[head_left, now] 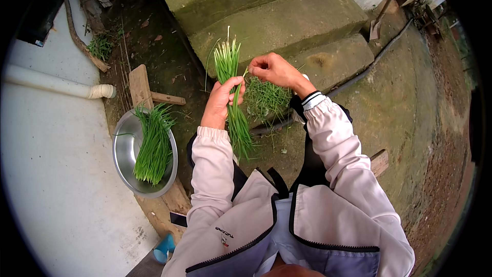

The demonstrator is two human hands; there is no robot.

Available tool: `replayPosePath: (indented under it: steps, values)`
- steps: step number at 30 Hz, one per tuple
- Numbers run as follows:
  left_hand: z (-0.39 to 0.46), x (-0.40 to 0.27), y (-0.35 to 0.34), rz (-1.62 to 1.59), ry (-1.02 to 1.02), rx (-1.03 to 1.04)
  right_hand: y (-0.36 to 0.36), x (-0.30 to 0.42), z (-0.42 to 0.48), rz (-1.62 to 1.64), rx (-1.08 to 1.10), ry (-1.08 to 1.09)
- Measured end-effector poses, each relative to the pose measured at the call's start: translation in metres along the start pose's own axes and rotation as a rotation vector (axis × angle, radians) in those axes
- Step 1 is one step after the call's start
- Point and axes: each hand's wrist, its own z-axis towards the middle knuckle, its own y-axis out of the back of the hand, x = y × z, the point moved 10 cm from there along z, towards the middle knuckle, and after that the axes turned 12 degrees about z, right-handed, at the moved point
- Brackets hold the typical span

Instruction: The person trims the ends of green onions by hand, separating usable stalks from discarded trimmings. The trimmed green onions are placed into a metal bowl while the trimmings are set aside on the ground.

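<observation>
My left hand (226,99) is closed around a bunch of green garlic chives (226,61), pale cut ends up and leafy tips hanging below. Just right of the bunch, the thumb and fingertips of my right hand (275,70) pinch the end of a single chive stalk (246,72). Beneath my right hand lies a heap of loose green trimmings (266,98) on the ground by the lowest step. To my left, a stainless steel basin (125,163) holds a larger bundle of chives (154,146).
Mossy concrete steps (280,19) rise ahead. A wooden bench (177,198) carries the basin and a dark phone (178,219). A blue plastic cup (163,249) stands near the white wall (57,154). A black hose (380,55) runs past a shovel (376,29).
</observation>
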Motion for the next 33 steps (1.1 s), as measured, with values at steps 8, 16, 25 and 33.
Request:
replayPosePath:
  steps: [8, 16, 25, 33]
  values:
    - [-0.002, -0.014, 0.016, -0.152, -0.124, -0.081, 0.044, -0.021, -0.003, 0.673, -0.335, -0.128]
    - [0.0, -0.019, 0.036, -0.174, -0.183, -0.193, 0.054, -0.027, -0.008, 1.246, -0.38, -0.121]
    - [-0.004, -0.02, 0.031, -0.153, -0.157, -0.164, 0.046, -0.028, -0.002, 1.288, -0.306, -0.143]
    - [-0.005, -0.027, 0.014, 0.03, -0.201, -0.166, -0.002, -0.014, -0.008, 0.601, -0.08, -0.251]
